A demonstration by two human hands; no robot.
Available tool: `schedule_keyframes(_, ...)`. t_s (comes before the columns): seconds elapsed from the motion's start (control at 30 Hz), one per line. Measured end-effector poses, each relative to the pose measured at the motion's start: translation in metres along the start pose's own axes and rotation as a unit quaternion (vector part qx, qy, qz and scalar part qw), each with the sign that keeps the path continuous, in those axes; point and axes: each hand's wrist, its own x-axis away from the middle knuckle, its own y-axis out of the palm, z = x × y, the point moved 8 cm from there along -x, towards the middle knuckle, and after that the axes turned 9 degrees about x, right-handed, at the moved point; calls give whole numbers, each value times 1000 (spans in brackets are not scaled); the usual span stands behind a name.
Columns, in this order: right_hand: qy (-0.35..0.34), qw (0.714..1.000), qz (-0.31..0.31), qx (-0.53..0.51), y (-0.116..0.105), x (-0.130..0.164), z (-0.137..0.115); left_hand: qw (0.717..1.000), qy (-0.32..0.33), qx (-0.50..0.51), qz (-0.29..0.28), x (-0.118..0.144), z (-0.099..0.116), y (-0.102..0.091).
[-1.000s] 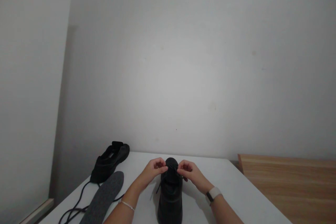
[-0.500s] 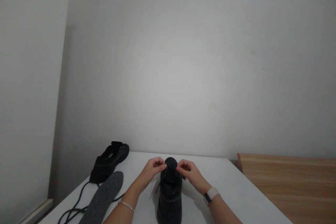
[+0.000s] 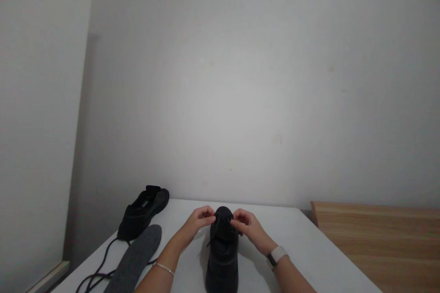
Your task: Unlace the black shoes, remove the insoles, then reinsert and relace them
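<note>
Shoe (image 3: 222,256) at bench (image 3: 302,247) centre, long axis running straight away, toe farthest. Lace (image 3: 223,225) near the toe pinched from either side: left hand (image 3: 198,220) and right hand (image 3: 248,224), equally near, fingertips pressed together on it.
</note>
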Motion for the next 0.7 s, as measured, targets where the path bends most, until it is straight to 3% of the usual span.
schedule_keyframes(0.13, -5, 1000, 9, -4, -2, 0, -1, 1000, -18, 7, -15, 1, -3, 2)
schedule_keyframes(0.33, -14, 996, 73, -45, -15, -2, 1, 998, 4, 21, 57, -1, -6, -15)
schedule_keyframes(0.7, -8, 999, -16, -43, 2, -1, 1, 1000, 8, 4, -6, -1, -1, 3)
